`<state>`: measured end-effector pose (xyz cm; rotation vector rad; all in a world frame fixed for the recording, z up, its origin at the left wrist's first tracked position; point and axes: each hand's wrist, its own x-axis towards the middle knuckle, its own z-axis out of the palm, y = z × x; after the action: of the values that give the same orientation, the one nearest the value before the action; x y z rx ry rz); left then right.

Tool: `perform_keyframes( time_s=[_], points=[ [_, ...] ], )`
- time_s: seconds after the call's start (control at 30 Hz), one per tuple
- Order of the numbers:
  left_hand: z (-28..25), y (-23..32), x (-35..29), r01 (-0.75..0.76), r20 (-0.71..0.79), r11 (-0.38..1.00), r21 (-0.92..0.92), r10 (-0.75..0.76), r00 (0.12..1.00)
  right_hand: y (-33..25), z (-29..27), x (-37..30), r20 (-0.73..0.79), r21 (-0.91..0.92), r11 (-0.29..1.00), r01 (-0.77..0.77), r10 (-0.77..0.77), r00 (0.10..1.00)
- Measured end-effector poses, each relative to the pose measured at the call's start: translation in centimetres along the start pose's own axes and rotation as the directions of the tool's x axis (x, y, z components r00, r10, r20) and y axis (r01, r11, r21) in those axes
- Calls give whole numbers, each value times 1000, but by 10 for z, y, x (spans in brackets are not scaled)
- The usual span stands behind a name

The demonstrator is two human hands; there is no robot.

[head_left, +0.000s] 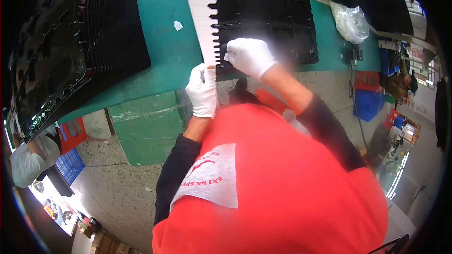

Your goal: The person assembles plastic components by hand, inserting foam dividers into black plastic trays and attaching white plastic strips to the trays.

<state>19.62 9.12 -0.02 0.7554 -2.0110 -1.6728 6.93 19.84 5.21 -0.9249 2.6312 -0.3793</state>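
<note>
A black plastic tray [266,16] with molded compartments lies on the green table. Along its left edge, with notches showing against it, runs a long white strip [197,14] that looks like paper. My left hand [202,91], in a white glove, is closed at the near end of this strip, its thumb and fingertips on it. My right hand [252,57], also gloved, is above the tray's near left corner. Its fingers are pinched on a small white piece [227,57], which looks like a label; most of it is hidden.
A tall stack of black trays [113,23] stands at the left. On the green tabletop [162,7] lies a small white scrap [178,25]. A clear plastic bag [351,21] sits right of the tray. Under the table is a green wrapped box [146,127]. Another person [35,160] is at far left.
</note>
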Motion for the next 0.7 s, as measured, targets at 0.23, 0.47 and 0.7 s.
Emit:
perform_keyframes(
  time_s=[0.23, 0.47, 0.7],
  points=[
    [-6, -9, 6, 164, -39, 983, -78, -167, 985, 2, 4, -3, 74, -111, 974, 197, -189, 979],
    [-3, -24, 3, 251, -9, 961, -117, -254, 967, -2, 3, -5, 7, -60, 973, 221, -221, 975],
    [-6, -16, 1, 357, 45, 889, -287, -360, 932, 14, 0, 6, 126, 32, 983, 183, -186, 974]
  ],
)
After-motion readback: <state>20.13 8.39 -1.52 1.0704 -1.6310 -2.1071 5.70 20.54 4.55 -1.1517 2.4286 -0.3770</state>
